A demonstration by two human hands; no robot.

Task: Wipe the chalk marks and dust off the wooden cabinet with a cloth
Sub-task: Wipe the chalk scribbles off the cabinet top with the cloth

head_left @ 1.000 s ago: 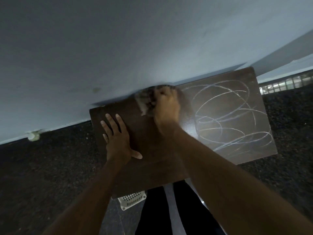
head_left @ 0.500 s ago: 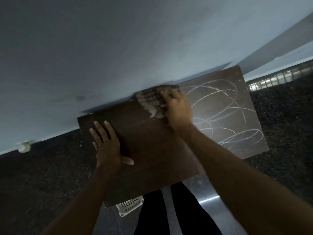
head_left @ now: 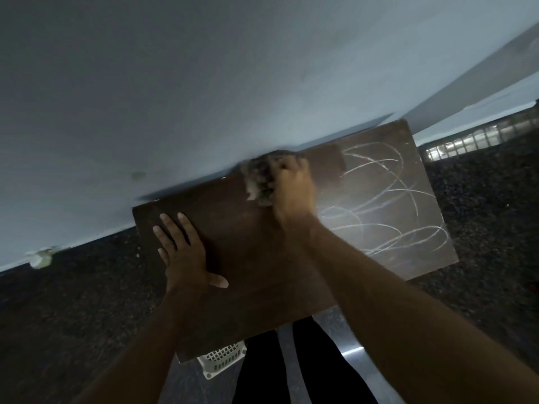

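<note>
One cloth (head_left: 257,178), seemingly clutched in right hand (head_left: 293,189), on cabinet (head_left: 250,258)

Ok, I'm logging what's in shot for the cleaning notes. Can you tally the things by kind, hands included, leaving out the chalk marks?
hands: 2, the left hand and the right hand
cloth: 1
wooden cabinet: 1
white basket: 1
Total: 5
</note>
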